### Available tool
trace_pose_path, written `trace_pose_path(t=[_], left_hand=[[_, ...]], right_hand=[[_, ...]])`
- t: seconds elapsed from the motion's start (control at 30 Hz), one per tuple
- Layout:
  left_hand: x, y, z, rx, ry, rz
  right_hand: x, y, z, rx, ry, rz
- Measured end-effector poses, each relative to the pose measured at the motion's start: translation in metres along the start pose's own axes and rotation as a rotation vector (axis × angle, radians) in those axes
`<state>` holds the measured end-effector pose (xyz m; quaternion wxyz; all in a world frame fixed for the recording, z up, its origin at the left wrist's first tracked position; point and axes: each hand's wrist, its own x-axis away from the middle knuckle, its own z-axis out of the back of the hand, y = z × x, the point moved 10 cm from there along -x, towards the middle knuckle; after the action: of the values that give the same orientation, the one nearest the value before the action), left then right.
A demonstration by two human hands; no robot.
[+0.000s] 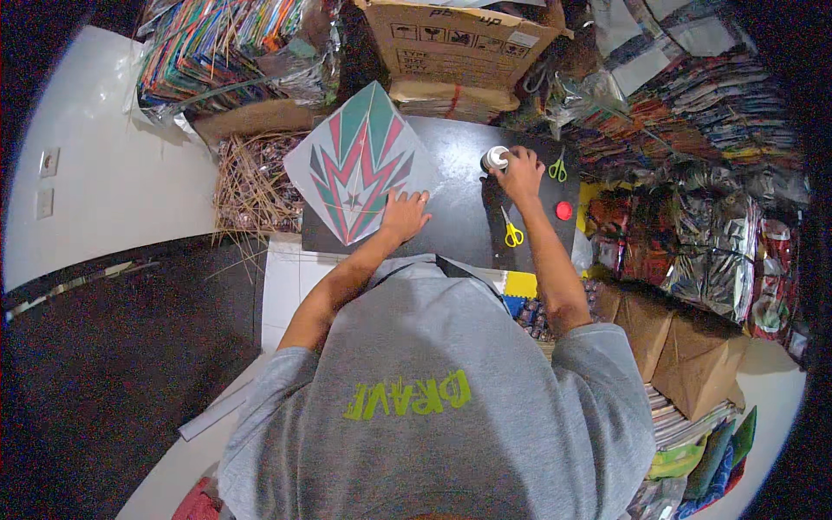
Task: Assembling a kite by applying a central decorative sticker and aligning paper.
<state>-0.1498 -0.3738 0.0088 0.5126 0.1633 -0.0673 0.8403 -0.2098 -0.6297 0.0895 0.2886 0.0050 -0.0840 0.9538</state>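
A diamond-shaped paper kite (pixel 357 160) with green, red and grey zigzag stripes lies on the dark table (pixel 459 221). My left hand (pixel 404 213) presses flat on the kite's lower right edge, fingers spread. My right hand (pixel 520 172) reaches to the far side of the table and grips a small white jar (pixel 495 158). Yellow-handled scissors (pixel 512 230) lie just below my right wrist. A second pair of green-handled scissors (pixel 557 166) lies to the right of that hand, and a red round lid (pixel 564 210) sits near the table's right edge.
A bundle of thin bamboo sticks (pixel 251 186) lies left of the table. A cardboard box (pixel 459 43) stands behind it. Stacks of wrapped colourful kites (pixel 225 43) fill the back left, and more wrapped bundles (pixel 711 208) the right. Brown paper parcels (pixel 685 347) sit at lower right.
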Motion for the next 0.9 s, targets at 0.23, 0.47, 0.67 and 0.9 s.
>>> trace_pose_path(t=[0.23,0.47,0.67,0.9], left_hand=[[0.044,-0.052,0.02,0.41,0.289,0.188],[0.085,-0.073,0.005,0.307,0.231,0.097],[0.085,-0.065,0.002,0.243,0.112,0.055],[0.081,-0.061,-0.009,0.129,0.092,0.037]], right_hand=[[0.034,-0.043,0.017,-0.213,0.271,0.029],[0.105,-0.109,-0.096,-0.566,-0.041,0.196],[0.137,-0.164,-0.107,-0.442,-0.138,0.229],[0.136,-0.173,-0.1,-0.357,-0.059,0.165]])
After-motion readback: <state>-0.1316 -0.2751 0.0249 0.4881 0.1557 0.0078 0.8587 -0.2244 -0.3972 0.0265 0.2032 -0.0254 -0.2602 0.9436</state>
